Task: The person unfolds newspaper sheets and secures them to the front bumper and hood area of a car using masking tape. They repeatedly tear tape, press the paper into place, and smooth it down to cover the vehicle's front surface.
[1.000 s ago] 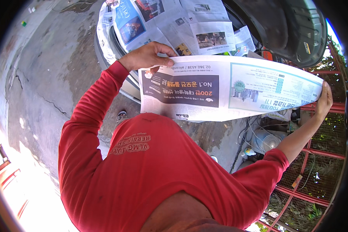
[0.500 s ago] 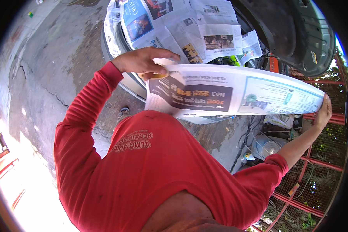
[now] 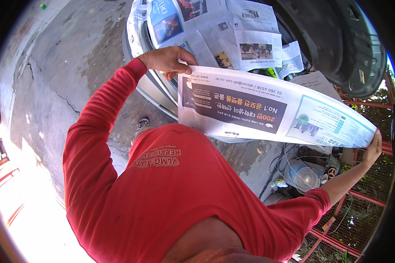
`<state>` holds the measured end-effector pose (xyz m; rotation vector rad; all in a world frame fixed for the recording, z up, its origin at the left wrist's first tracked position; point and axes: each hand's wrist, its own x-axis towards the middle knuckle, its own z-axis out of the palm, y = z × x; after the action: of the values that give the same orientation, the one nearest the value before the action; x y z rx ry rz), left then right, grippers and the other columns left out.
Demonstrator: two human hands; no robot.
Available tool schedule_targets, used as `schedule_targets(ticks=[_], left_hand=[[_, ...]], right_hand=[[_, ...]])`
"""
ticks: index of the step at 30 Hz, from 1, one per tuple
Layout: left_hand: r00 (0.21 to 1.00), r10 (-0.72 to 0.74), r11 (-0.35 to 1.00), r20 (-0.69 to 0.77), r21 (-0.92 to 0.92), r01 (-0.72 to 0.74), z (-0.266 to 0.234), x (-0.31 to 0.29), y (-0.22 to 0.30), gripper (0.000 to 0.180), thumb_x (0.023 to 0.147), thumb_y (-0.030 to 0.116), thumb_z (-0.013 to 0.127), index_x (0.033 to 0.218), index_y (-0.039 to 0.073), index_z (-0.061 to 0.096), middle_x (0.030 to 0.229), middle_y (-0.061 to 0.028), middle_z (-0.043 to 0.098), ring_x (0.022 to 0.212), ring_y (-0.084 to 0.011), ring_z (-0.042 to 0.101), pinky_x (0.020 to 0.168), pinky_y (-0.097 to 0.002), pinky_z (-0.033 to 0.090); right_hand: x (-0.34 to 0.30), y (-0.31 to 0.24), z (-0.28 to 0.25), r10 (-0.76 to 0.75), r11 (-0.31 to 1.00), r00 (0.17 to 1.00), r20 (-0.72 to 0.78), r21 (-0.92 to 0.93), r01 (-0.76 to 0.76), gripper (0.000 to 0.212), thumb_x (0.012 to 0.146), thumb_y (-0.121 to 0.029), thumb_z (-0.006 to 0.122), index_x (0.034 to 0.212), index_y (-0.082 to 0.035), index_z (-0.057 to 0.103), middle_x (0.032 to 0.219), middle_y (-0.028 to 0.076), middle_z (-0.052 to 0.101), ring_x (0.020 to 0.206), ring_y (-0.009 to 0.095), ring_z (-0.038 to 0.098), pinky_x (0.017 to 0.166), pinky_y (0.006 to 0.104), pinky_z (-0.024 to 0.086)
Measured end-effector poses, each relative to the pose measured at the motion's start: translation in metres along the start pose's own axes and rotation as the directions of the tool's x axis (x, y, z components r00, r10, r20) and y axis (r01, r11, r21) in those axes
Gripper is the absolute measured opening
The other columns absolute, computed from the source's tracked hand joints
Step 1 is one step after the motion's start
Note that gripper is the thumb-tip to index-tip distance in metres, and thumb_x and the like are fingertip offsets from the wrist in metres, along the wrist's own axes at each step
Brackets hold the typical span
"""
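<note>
A folded sheet of newspaper (image 3: 232, 105) is stretched out between my two hands, its long edges running from upper left to lower right. My left hand (image 3: 167, 61) pinches its upper left corner with thumb and fingers. At the far right end, my right hand (image 3: 374, 149) grips the other edge, its fingertips partly behind the paper. Beyond the sheet, more newspaper pages (image 3: 215, 35) lie over the front of a car (image 3: 156, 90), overlapping one another. Whether the left palm holds anything else is hidden.
A raised dark car hood (image 3: 351, 48) stands at the upper right. Lower right are a round metal-looking container (image 3: 305, 177), loose cables and a small bottle (image 3: 280, 183) on the concrete floor (image 3: 74, 65). A red-framed mesh fence (image 3: 366, 199) runs along the right side.
The newspaper sheet has been drawn flatter and shifted slightly right and down. A yellowish ring seen at my left hand before no longer shows. The right hand has moved slightly down.
</note>
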<state>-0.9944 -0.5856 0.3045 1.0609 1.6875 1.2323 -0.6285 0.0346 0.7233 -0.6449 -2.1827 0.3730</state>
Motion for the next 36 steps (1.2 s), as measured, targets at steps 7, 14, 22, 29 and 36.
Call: schedule_targets(ticks=[7,14,22,29,36], left_hand=[[0.999,0.042,0.999,-0.027,-0.011,-0.043,-0.001,0.003,0.007,0.022,0.102,0.015,0.067,0.119,0.001,0.073,0.080,-0.0027,0.070,0.047,-0.0044,0.053,0.044,-0.0219,0.047],[0.994,0.047,0.997,-0.096,0.062,-0.041,0.006,-0.002,0.012,0.014,0.103,0.017,0.065,0.099,0.004,0.068,0.077,0.0011,0.063,0.049,-0.0045,0.053,0.046,-0.0222,0.047],[0.999,0.017,1.000,-0.037,0.001,-0.017,-0.007,-0.027,-0.010,0.046,0.102,0.014,0.065,0.147,0.014,0.058,0.094,-0.0049,0.071,0.050,-0.0063,0.055,0.049,-0.0242,0.052],[0.998,-0.035,0.999,0.052,0.008,0.035,-0.015,-0.023,-0.044,0.041,0.102,0.011,0.061,0.143,0.005,0.061,0.090,-0.0046,0.072,0.048,-0.0066,0.055,0.047,-0.0228,0.051],[0.997,-0.078,0.996,0.015,0.047,0.077,-0.020,-0.012,-0.056,0.024,0.101,0.015,0.065,0.119,0.001,0.072,0.080,-0.0007,0.067,0.049,-0.0063,0.053,0.045,-0.0227,0.047]], right_hand=[[-0.009,0.014,0.007,0.063,0.998,0.998,-0.028,-0.008,-0.063,0.045,0.104,-0.037,0.064,0.129,0.001,0.071,0.113,0.004,0.072,0.101,0.013,0.063,0.093,0.0304,0.050],[-0.021,0.007,0.020,0.115,0.993,0.992,-0.054,-0.010,-0.116,0.045,0.103,-0.040,0.065,0.128,-0.002,0.072,0.100,0.002,0.073,0.083,0.010,0.063,0.068,0.0263,0.050],[-0.017,0.016,0.021,0.111,0.993,0.994,-0.007,0.039,-0.111,0.045,0.102,-0.040,0.067,0.129,-0.004,0.071,0.098,0.001,0.072,0.079,0.009,0.062,0.061,0.0250,0.048],[-0.020,0.019,0.013,0.140,0.989,0.989,-0.042,-0.051,-0.142,0.051,0.104,-0.039,0.064,0.136,0.001,0.066,0.119,0.008,0.072,0.102,0.015,0.065,0.091,0.0320,0.052],[-0.019,0.032,-0.004,0.140,0.988,0.990,0.009,-0.065,-0.139,0.049,0.105,-0.035,0.064,0.137,0.001,0.065,0.122,0.008,0.072,0.106,0.016,0.066,0.093,0.0321,0.053]])
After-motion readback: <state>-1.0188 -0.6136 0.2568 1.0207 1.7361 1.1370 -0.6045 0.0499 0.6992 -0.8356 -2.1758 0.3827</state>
